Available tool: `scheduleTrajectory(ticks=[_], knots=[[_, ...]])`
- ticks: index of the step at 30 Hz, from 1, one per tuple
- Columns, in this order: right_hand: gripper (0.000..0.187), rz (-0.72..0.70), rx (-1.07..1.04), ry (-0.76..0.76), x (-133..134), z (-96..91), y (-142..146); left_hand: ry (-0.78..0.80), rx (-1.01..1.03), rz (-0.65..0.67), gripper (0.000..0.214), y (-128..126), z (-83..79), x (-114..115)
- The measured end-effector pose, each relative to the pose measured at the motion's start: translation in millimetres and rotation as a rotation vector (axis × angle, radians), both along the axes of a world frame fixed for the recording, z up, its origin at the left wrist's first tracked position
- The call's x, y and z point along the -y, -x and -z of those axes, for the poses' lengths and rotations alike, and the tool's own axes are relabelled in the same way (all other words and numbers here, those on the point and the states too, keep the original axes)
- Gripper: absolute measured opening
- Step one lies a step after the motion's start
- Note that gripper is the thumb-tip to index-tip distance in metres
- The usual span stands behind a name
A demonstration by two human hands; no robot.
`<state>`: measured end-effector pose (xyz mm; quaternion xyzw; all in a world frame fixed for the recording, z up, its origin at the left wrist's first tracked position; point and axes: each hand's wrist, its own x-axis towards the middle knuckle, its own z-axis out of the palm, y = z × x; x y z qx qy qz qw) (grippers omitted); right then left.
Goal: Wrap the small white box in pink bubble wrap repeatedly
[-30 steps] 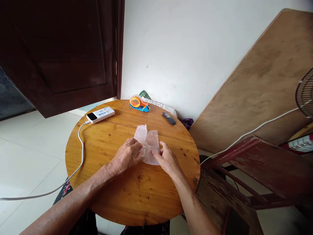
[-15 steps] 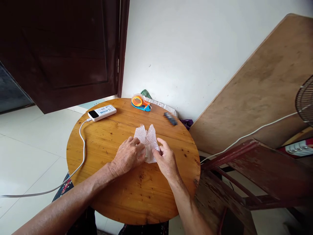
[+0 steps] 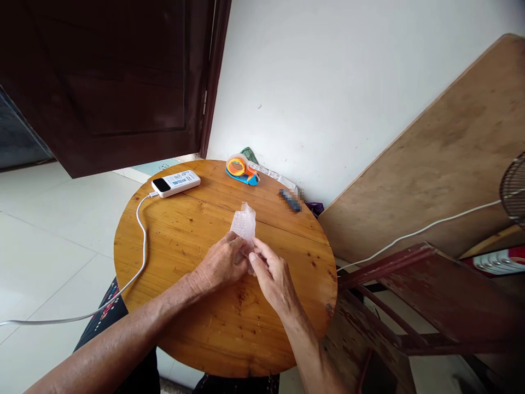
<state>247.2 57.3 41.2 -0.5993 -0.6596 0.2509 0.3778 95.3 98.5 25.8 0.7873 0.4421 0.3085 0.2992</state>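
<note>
A clear sheet of bubble wrap [image 3: 245, 221] is folded into a narrow bundle near the middle of the round wooden table [image 3: 172, 235]. My left hand [image 3: 223, 257] is closed around its lower left side, with the fingertips hidden behind the folds. On the right side, my right hand [image 3: 270, 271] presses the wrap with thumb and fingers. The far end of the bubble wrap sticks up past both hands. Whether something lies inside the wrap I cannot tell.
An orange and blue tape dispenser [image 3: 243, 168] stands at the table's far edge. A white power bank [image 3: 176, 183] with a white cable [image 3: 143, 235] lies at the left. A small dark item [image 3: 290, 200], blurred out, lies at the back right. A wooden chair [image 3: 410, 295] stands at the right.
The right flap of the bubble wrap has been folded over to the left, making the bundle narrower. My right hand has moved left, close against my left hand. The view has shifted slightly.
</note>
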Motion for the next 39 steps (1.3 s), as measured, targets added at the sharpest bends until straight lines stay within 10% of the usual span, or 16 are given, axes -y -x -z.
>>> scheduleTrajectory(ticks=[9, 18, 26, 33, 39], knots=[[0.052, -0.025, 0.216, -0.097, 2, 9.8, 2, 0.147, 0.248, -0.118, 0.039, 0, 8.6, -2], [0.039, -0.003, -0.084, -0.073, -3, 10.6, -22, 0.071, 0.191, -0.11, 0.059, -4, 20.0, -5], [0.045, -0.082, 0.2, -0.256, -24, 17.8, -19, 0.121, 0.022, -0.084, 0.072, -2, 10.6, -5], [0.041, -0.123, 0.241, -0.231, -25, 13.6, -19, -0.047, -0.079, -0.065, 0.05, 0, 7.9, 2], [0.044, 0.137, -0.1, 0.044, -54, 12.7, -40, -0.059, -0.069, -0.057, 0.033, -2, 7.6, 2]])
